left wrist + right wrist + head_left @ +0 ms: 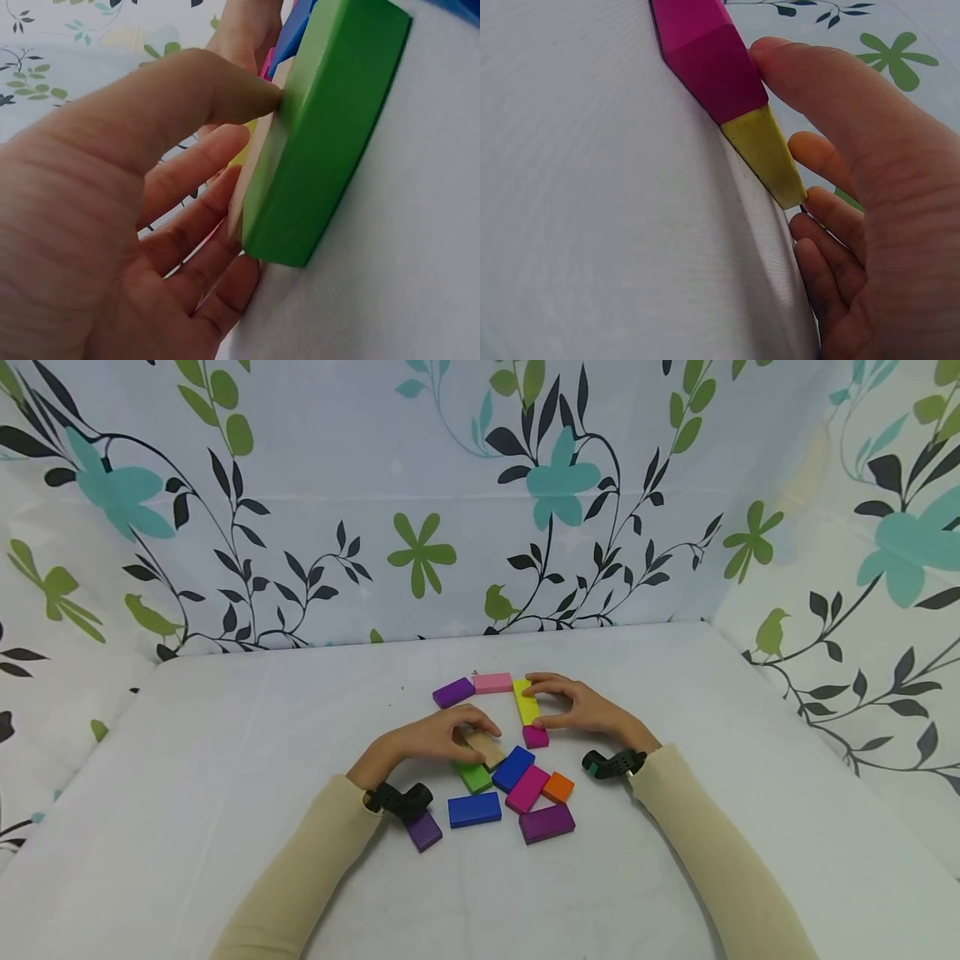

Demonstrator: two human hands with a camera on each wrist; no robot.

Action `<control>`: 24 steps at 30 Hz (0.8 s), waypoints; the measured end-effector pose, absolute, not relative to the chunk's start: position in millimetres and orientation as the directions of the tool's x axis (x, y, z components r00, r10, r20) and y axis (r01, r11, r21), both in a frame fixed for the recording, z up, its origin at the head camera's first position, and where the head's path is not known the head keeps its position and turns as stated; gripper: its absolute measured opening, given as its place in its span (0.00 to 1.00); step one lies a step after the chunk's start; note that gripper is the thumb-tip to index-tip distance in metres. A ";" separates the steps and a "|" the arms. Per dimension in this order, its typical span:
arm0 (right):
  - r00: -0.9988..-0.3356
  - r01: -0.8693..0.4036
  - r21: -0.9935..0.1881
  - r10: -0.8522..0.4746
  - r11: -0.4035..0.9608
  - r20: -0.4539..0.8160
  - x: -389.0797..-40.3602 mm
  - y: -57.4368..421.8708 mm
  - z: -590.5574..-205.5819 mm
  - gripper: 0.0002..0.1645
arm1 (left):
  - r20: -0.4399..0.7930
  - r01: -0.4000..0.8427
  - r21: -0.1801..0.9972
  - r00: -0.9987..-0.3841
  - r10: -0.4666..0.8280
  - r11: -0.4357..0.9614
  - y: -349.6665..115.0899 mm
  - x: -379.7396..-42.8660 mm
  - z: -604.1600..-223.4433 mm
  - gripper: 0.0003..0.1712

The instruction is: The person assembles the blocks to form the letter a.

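Note:
In the head view my left hand [450,733] holds a beige block [486,748] between thumb and fingers. The left wrist view shows the thumb at this beige block's [259,154] near edge, right beside a green block [330,135]. My right hand [581,706] curls around a yellow block [527,702], with fingers at its far end and thumb near a small magenta block [536,737]. Up close in the right wrist view, the thumb touches the magenta block [712,67] and the fingers reach beside the yellow block [766,156].
A purple block [453,693] and a pink block [492,683] lie behind. In front are blue blocks [475,810], a larger magenta block [527,789], an orange block [558,787] and a plum block [547,823]. Another purple block [424,832] sits under the left wrist strap.

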State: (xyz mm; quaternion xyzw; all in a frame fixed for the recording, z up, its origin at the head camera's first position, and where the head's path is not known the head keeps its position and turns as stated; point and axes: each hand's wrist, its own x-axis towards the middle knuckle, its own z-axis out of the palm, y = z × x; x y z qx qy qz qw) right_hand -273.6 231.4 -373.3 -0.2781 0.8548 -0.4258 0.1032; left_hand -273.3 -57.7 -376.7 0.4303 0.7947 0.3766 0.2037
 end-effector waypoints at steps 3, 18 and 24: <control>-0.825 -0.387 -0.784 -0.562 0.485 0.059 -273.3 231.1 -373.4 0.30 | -0.008 0.518 0.787 -0.535 0.845 0.335 -59.6 -274.3 -377.3 0.23; -0.836 -0.377 -0.779 -0.546 0.501 0.053 -273.7 230.4 -373.3 0.31 | -0.037 0.502 0.797 -0.515 0.857 0.335 -56.3 -270.5 -369.7 0.26; -0.838 -0.373 -0.780 -0.543 0.502 0.051 -274.0 229.2 -374.1 0.31 | -0.011 0.506 0.786 -0.562 0.827 0.354 -56.7 -269.8 -370.6 0.24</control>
